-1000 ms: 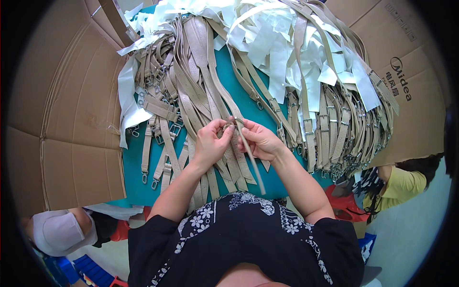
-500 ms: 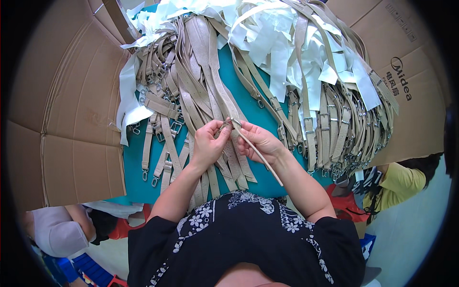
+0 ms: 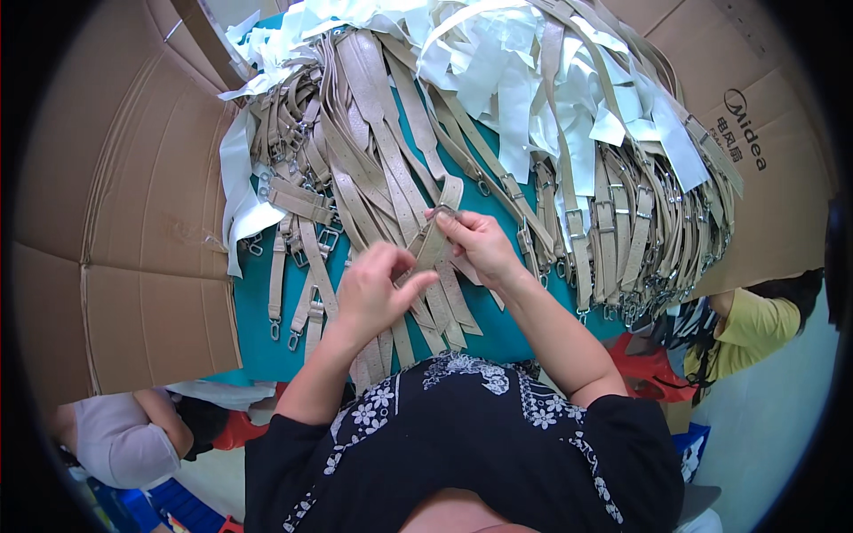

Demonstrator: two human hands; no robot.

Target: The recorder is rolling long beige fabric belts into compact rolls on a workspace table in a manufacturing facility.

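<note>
Over the middle of the table, my right hand (image 3: 484, 249) pinches a beige strap (image 3: 432, 246) at its metal buckle (image 3: 443, 210). One part of this strap bends up above the fingers, and another hangs down below the buckle. Just left of it, my left hand (image 3: 375, 289) is free of the strap, thumb and fingers apart and slightly curled. Beneath both hands lies a fan of long beige straps (image 3: 362, 182) with punched holes, their cut ends pointing toward me.
Short straps with metal clips (image 3: 289, 200) lie on the left of the green table (image 3: 262, 298). Buckled straps (image 3: 622, 235) hang in a dense row at the right. White sheets (image 3: 498, 67) cover the back. Cardboard walls (image 3: 160, 213) flank the table; other people sit beyond both sides.
My left hand has let go of the strap and moved down and left, fingers opening. The strap's end, earlier sticking out below my right hand, now hangs flat from the buckle.
</note>
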